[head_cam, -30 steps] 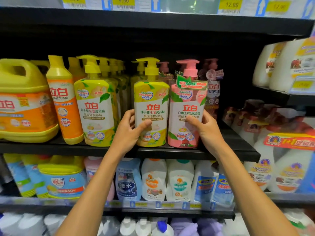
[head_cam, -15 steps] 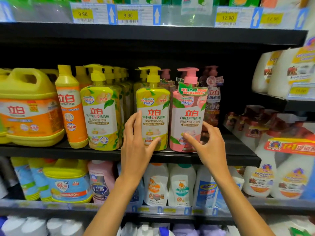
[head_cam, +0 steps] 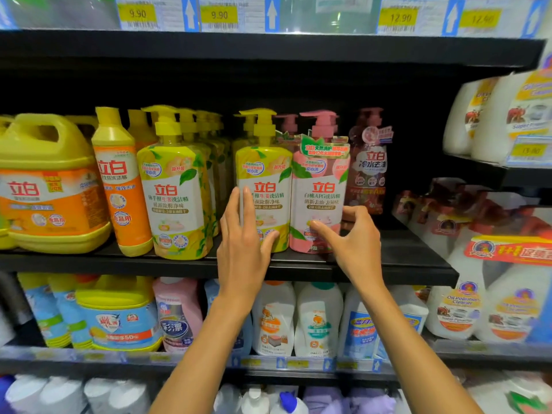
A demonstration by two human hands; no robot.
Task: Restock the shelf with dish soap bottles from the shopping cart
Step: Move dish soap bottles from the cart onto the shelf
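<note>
Center frame on shelf [head_cam: 388,264], left hand [head_cam: 243,234] and right hand [head_cam: 355,237], fingers apart, touch yellow bottle [head_cam: 264,180] and pink bottle [head_cam: 321,192]; nudge bases flush, labels forward.

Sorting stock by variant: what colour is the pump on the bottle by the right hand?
Pink, on the pink pump bottle; the head view shows it.

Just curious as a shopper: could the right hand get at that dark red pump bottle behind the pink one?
Probably yes. The right hand is open beside the pink bottle, and the dark red bottle stands just behind, its right side unblocked.
</note>
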